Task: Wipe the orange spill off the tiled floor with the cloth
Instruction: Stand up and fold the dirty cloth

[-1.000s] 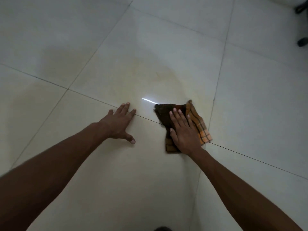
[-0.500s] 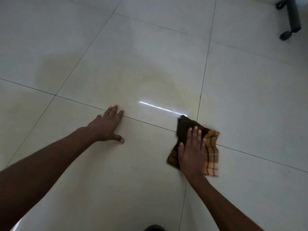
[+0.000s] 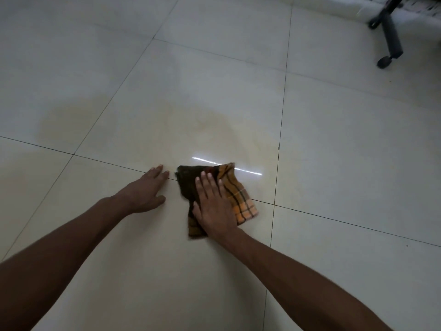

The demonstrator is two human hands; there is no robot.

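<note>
On tiled floor (image 3: pixel 334 139), right hand (image 3: pixel 213 211) flat on cloth (image 3: pixel 241 201) (checked, seemingly damp).

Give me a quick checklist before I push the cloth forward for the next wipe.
1. Right hand flat on the cloth: ok.
2. Left hand braced on the tiled floor, apart from the cloth: ok.
3. Orange spill gone: not ok, a tint shows beyond the cloth and on the tile to the left.
4. Cloth able to soak up more: cannot tell; its left part looks dark.
5. Chair caster out of the stroke's path: ok, far off at upper right.
</note>
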